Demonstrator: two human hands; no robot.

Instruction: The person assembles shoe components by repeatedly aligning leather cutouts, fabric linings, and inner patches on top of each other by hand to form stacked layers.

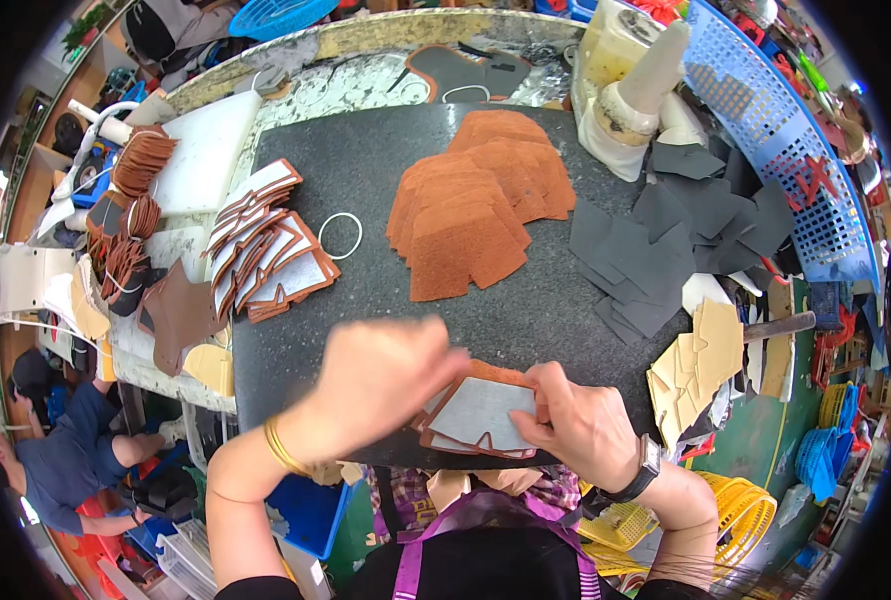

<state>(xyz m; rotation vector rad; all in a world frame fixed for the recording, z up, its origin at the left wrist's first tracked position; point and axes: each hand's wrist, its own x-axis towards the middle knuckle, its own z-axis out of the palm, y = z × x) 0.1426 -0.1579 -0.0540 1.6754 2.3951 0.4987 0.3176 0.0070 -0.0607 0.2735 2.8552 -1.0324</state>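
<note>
My right hand (588,418) pinches the right edge of a grey-faced leather piece (484,415) with a brown border. This piece lies on one or two similar ones at the near edge of a dark stone slab (316,150). Close to their left side, my left hand (381,375) is raised over the slab and smeared by motion. Its fingers look curled, but whether they hold anything is unclear. Beyond my hands sits a fanned pile of brown suede pieces (466,225). To the left of that pile, several grey-faced, brown-edged pieces (271,245) are stacked at a slant.
A white ring (341,235) lies on the slab. Dark grey pieces (656,250) spread at the right, with cream pieces (701,360) and a hammer handle (781,327) nearer me. A glue-stained container with a cone (646,85) stands at the back right beside a blue basket (836,235).
</note>
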